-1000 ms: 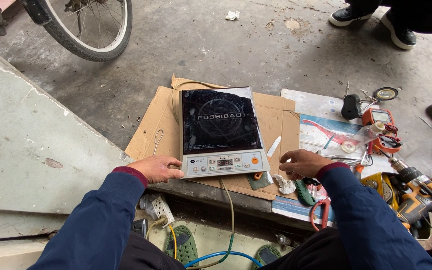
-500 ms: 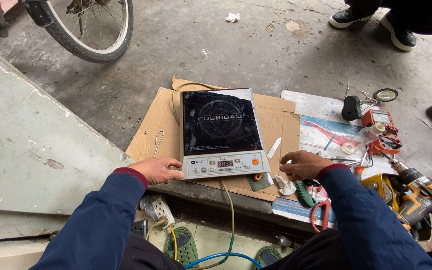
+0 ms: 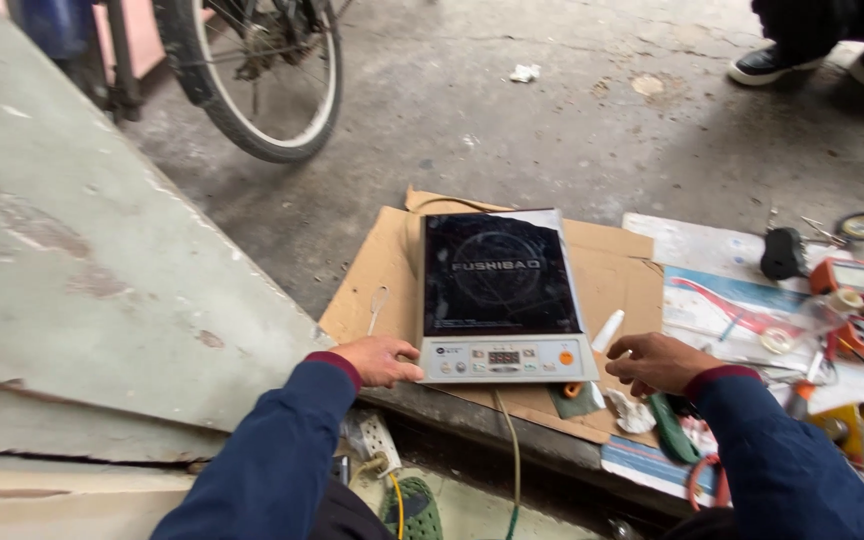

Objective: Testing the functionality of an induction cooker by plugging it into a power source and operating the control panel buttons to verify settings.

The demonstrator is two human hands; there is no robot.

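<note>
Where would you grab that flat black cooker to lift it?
Probably by its two long side edges, one hand from each side. The cooker lies flat on cardboard, wide and thin, with smooth glass on top that gives no hold. The left hand already rests at its near left corner; the right hand lies just off its near right corner, so both sides look reachable.

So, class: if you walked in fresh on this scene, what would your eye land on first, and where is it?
The black glass induction cooker lies flat on cardboard at the centre. The left hand touches its near left corner; the right hand hovers just right of it, by a small white tube. A bicycle wheel stands top left, and tools, among them an orange meter, crowd the right.
</note>
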